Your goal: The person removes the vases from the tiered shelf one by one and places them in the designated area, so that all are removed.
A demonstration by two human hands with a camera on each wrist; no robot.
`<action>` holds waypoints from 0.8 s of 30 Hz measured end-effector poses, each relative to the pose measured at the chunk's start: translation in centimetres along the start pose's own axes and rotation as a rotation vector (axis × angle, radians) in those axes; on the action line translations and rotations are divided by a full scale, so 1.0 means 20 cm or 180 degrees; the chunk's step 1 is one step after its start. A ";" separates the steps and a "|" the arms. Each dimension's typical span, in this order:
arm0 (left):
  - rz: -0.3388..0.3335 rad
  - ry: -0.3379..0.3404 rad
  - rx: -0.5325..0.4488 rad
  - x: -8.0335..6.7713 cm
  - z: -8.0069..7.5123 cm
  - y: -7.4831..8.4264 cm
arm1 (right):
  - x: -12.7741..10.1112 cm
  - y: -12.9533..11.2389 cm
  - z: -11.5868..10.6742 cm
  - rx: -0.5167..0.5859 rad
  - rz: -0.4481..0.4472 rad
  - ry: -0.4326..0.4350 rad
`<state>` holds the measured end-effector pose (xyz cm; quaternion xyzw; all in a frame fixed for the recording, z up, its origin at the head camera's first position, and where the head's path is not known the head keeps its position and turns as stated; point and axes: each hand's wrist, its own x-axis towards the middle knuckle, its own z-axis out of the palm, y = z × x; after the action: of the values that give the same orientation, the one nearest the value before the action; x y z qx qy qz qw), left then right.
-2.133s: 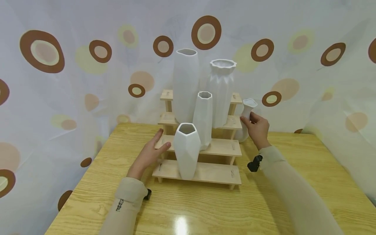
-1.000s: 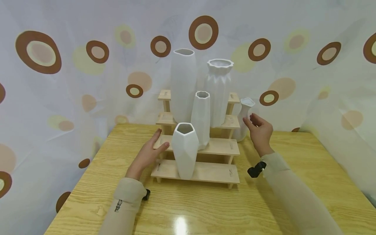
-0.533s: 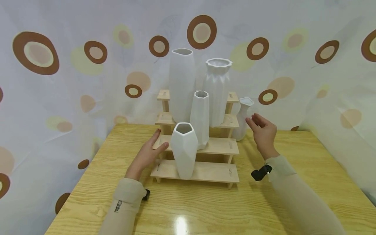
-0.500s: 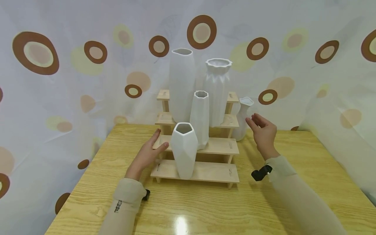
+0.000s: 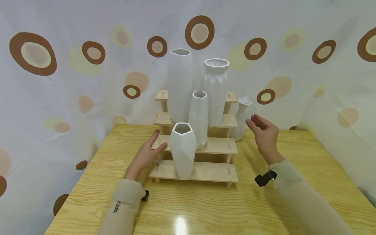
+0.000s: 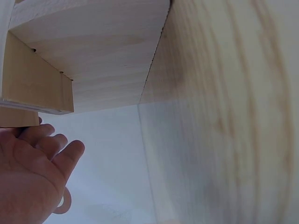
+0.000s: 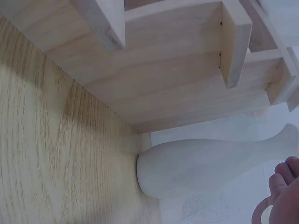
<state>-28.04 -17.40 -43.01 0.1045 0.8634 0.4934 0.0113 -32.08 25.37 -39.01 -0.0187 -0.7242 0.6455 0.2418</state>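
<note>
A white flared-neck vase [image 5: 240, 125] stands upright on the table just right of a stepped wooden display shelf [image 5: 214, 173]. My right hand [image 5: 266, 135] hovers beside it, loosely bent fingers apart from its neck; the right wrist view shows the vase [image 7: 196, 165] with its base on the wood. My left hand [image 5: 146, 153] lies along the shelf's left end, fingers extended and thumb over a middle step. In the left wrist view, that hand [image 6: 32, 172] is against the shelf's wooden side [image 6: 37, 74]. It holds no vase.
Several white vases stand on the shelf: a short faceted one [image 5: 183, 153] in front, a slim one [image 5: 198, 120] behind, a tall smooth one [image 5: 180, 85] and a ruffled-rim one [image 5: 215, 93] higher up. A patterned cloth [image 5: 132, 19] hangs behind the wooden table [image 5: 102, 173].
My right hand has let go of the flared-neck vase and drawn back to the right. The vase stays on the table. My left hand keeps its place at the shelf.
</note>
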 end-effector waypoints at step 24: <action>0.0061 0.0015 0.0040 0.00 0.00 0.00 | -0.19 -0.12 -0.02 0.0413 -0.0168 -0.0465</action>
<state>-27.98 -17.39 -43.02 0.1116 0.8655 0.4883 0.0039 -27.85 24.06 -38.01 0.0633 -0.6968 0.6841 0.2059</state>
